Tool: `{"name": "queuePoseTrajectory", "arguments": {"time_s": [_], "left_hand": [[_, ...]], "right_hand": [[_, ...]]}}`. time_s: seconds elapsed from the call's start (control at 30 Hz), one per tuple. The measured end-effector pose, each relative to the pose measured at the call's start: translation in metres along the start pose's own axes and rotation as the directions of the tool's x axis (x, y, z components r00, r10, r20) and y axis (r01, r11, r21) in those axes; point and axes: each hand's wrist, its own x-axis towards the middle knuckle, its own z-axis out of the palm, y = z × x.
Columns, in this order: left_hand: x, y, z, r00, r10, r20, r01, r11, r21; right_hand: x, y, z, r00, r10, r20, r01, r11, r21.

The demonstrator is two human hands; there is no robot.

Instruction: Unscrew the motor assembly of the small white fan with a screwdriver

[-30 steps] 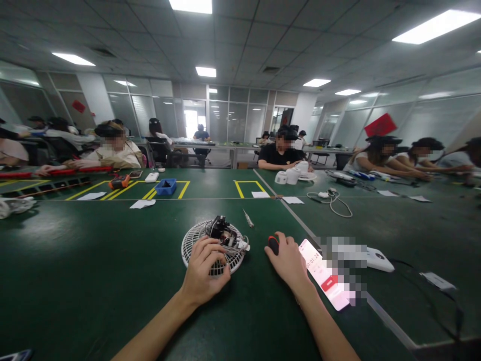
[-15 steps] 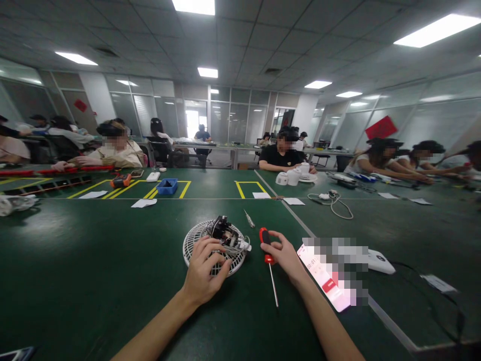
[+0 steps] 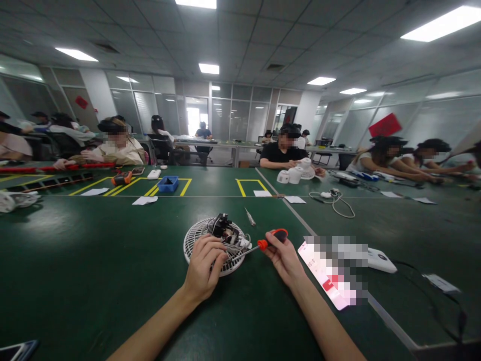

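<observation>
A white round fan grille (image 3: pixel 191 246) lies on the green table, with a black motor part (image 3: pixel 224 224) and wires on top of it. My left hand (image 3: pixel 205 260) rests over the grille's near side, thumb and fingers drawn together; whatever is between them is hidden. In my right hand (image 3: pixel 283 258) is a red-and-black screwdriver (image 3: pixel 277 237), gripped by its handle. Its metal shaft points left over the grille, and the tip ends at my left fingertips. A small clear-handled screwdriver (image 3: pixel 250 218) lies just beyond the grille.
Right of my right hand lies a lit phone (image 3: pixel 323 278), and a white device (image 3: pixel 380 260) with a black cable is beyond it. A blue bin (image 3: pixel 168 184), paper slips and a grey cable (image 3: pixel 343 206) lie farther back. A person (image 3: pixel 285 150) sits opposite, handling white parts.
My right hand has turned the screwdriver from pointing down toward me to pointing left, its tip now at my left hand. My left thumb and fingers have closed together over the grille.
</observation>
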Motion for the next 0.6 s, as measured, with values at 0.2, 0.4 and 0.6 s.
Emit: {"name": "queuePoseTrajectory", "arguments": {"time_s": [0.2,0.4,0.6], "left_hand": [[-0.002,0.000,0.000,0.999,-0.030,-0.029,0.029,0.999,-0.037],[-0.002,-0.001,0.000,0.997,-0.081,-0.012,0.080,0.994,-0.078],[-0.004,-0.002,0.002,0.995,-0.103,-0.019,0.102,0.994,-0.047]], "right_hand": [[0.001,-0.001,0.001,0.999,-0.024,-0.039,0.027,0.998,0.061],[-0.002,0.005,0.006,0.998,0.005,-0.070,0.003,0.994,0.113],[-0.004,0.014,0.010,0.998,0.031,-0.051,-0.026,0.994,0.109]]}}
